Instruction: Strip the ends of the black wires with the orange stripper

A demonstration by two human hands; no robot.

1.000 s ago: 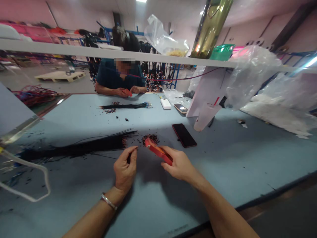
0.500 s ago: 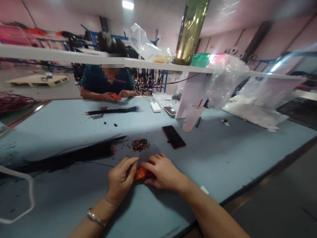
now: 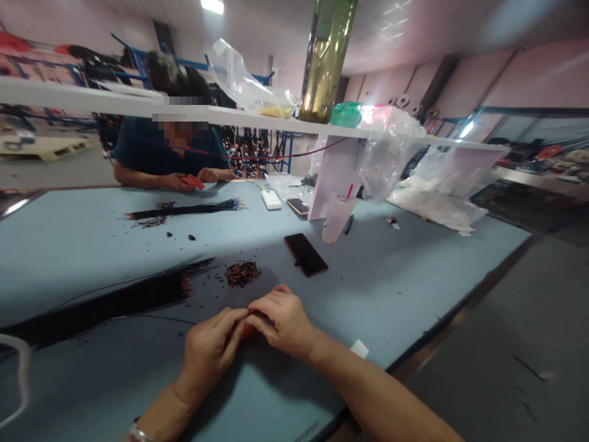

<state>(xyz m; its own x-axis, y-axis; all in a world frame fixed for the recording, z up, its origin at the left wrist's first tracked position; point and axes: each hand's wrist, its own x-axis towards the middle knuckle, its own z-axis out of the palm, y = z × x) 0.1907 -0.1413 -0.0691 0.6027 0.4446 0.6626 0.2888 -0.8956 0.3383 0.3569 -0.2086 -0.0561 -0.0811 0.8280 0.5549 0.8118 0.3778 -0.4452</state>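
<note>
My left hand (image 3: pixel 214 341) is closed in a pinch, and a thin black wire (image 3: pixel 161 317) runs across the table into it. My right hand (image 3: pixel 285 322) is closed too, its thumb and forefinger meeting the left fingertips. Just beneath the joined fingers a bit of an orange tool (image 3: pixel 247 332) shows; most of it is covered by my right hand. To the left lies a thick bundle of black wires (image 3: pixel 124 298) with coppery ends. A heap of small black and copper-coloured pieces (image 3: pixel 242 273) sits just beyond my hands.
A dark phone (image 3: pixel 306 254) and a plastic cup with a red straw (image 3: pixel 338 220) stand beyond my right hand. Across the table a co-worker (image 3: pixel 170 150) holds something red. A white shelf (image 3: pixel 257 120) with a bottle and plastic bags spans the table.
My view has swung right, so things sit further left. My right fingers have come in to meet the left ones, and less of the orange tool shows.
</note>
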